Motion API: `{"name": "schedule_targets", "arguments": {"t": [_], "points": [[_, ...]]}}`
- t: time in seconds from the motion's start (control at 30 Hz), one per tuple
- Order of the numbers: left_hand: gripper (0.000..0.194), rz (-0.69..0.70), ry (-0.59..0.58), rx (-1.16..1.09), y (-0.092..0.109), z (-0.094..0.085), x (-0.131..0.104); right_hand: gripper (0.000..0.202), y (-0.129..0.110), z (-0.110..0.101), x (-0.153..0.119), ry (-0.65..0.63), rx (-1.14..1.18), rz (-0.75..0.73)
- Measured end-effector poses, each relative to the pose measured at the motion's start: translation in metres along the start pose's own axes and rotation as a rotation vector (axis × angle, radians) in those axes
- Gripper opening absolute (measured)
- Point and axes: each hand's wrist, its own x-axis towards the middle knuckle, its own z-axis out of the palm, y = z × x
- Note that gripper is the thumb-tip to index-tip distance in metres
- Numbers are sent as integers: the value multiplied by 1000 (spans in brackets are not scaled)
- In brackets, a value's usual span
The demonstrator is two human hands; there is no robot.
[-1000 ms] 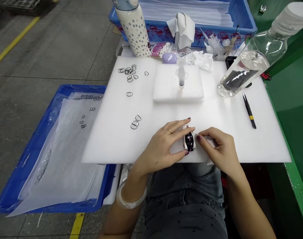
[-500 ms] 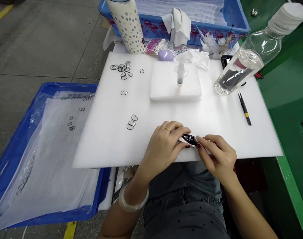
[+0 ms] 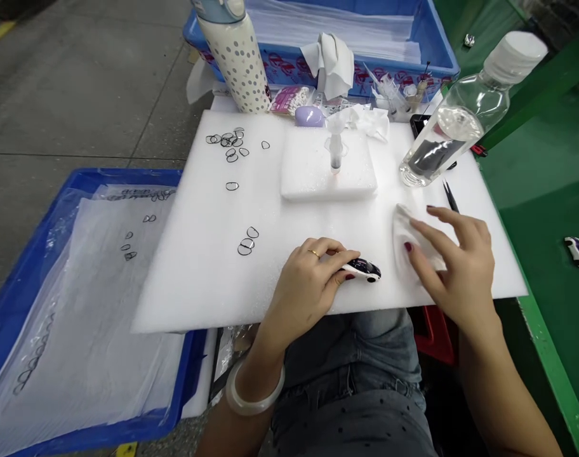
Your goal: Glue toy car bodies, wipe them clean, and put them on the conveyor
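At the near edge of the white foam board [image 3: 199, 279], my left hand [image 3: 301, 292] has its thumb and fingers closed on one end of the small black-and-white toy car [image 3: 363, 269], pinching it from either side. The car is right of my left fingertips, low over the board and in front of my lap, its other end sticking out free, with a dark wheel showing. My right hand [image 3: 461, 266] is open and holds nothing that I can see, the thumb and forefinger spread well apart above a crumpled white cloth [image 3: 404, 219]. I cannot tell whether any fingertip touches the cloth. Just beyond that hand are the dark tweezers [image 3: 451, 197], partly hidden by it, and farther back stands the clear bottle [image 3: 437, 146], part filled with liquid. Near the middle of the board is a smaller foam block [image 3: 308, 174], with a syringe [image 3: 336, 152] upright on it. Off to the left are thin black loops [image 3: 246, 242], some in a cluster toward the back, others nearer me. The dotted flask [image 3: 237, 63] stands behind them, near a purple rounded thing [image 3: 309, 116]. Beside the board on my left, a blue tray [image 3: 175, 393] holds white sheets and more such loops.
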Motion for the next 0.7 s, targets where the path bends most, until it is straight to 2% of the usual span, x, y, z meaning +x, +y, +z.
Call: {"name": "schedule_targets", "arguments": {"t": [0.23,0.43,0.5,0.6,0.7], "points": [[26,-16,-14,14,2,0,2,18,-33,19,-17,-5,148,-16],[26,-33,-29,11,2,-2,1,16,-32,23,-20,-34,213,-39],[27,-24,-28,0,1,-3,-1,19,-34,21,-17,-104,268,-3],[30,-6,-41,-6,-1,-3,-3,36,-47,21,-11,-250,339,58],[32,19,-36,35,-3,-4,-5,45,-50,20,-9,-308,296,35]]}}
